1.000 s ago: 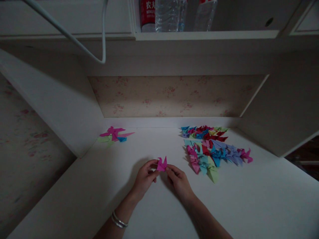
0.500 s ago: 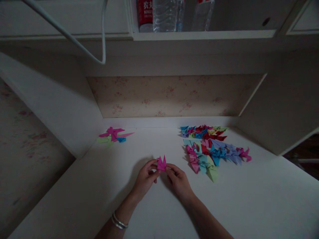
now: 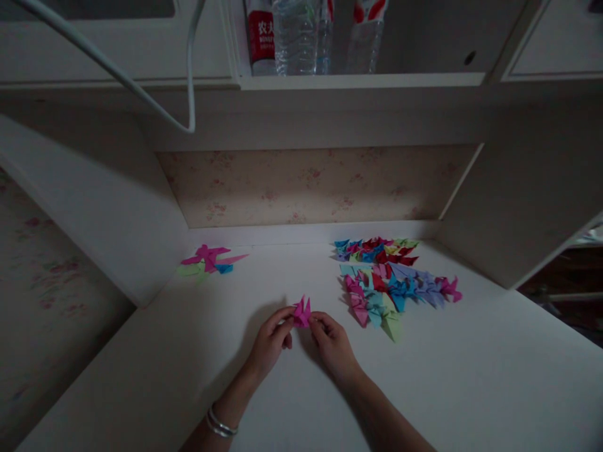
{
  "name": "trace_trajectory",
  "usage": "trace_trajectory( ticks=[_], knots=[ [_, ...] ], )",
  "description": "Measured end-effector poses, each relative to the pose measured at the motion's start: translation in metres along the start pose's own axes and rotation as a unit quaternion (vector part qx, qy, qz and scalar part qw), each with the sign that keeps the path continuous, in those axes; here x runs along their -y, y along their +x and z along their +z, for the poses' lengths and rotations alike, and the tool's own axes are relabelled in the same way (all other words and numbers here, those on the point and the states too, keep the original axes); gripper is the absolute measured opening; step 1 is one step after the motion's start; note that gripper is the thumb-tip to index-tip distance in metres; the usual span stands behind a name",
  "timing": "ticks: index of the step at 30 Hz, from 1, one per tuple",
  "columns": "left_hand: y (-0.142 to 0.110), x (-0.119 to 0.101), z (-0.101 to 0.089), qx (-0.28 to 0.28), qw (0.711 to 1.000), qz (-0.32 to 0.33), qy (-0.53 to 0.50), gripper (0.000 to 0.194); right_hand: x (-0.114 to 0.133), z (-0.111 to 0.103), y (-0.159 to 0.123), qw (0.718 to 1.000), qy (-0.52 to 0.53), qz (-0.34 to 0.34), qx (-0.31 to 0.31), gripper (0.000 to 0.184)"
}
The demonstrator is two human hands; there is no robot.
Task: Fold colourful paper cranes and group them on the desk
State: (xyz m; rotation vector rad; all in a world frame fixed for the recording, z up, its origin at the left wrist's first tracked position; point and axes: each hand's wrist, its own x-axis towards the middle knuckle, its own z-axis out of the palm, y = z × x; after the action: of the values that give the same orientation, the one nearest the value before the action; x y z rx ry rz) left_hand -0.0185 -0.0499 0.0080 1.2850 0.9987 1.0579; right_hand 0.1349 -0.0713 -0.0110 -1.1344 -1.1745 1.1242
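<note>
A small magenta origami crane, with two points sticking up, is held just above the white desk. My left hand pinches its left side between thumb and fingers. On the other side, my right hand grips the right edge in a pinch. The fingertips cover parts of the paper, so its lower folds are hard to make out. Two silver bangles circle my left wrist.
Folded paper cranes in many colours lie in a cluster to the right, with another row behind. At the back left sit a few pink, green and blue paper pieces. Bottles stand on a shelf above; a white cable hangs down.
The view has shifted slightly, showing more of the shelf. Both hands still hold the magenta paper, whose upright points look turned a little and closer together.
</note>
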Motion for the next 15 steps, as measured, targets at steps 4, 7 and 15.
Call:
trace_trajectory(
  ticks=[4, 7, 15],
  knots=[
    [0.0022, 0.0019, -0.0014, -0.009, 1.0, -0.009, 0.02, 0.042, 0.0025, 0.0002, -0.0004, 1.0, -0.008, -0.001, -0.001, 0.033],
    [0.0038, 0.0038, -0.0026, -0.012, 0.999, -0.016, 0.027, 0.04, 0.0023, 0.0001, 0.0003, 1.0, -0.013, -0.007, -0.006, 0.034],
    [0.0057, 0.007, -0.0045, -0.008, 0.999, -0.019, 0.045, 0.036, 0.0008, 0.0008, 0.0018, 1.0, -0.011, 0.003, -0.001, 0.037]
  ],
)
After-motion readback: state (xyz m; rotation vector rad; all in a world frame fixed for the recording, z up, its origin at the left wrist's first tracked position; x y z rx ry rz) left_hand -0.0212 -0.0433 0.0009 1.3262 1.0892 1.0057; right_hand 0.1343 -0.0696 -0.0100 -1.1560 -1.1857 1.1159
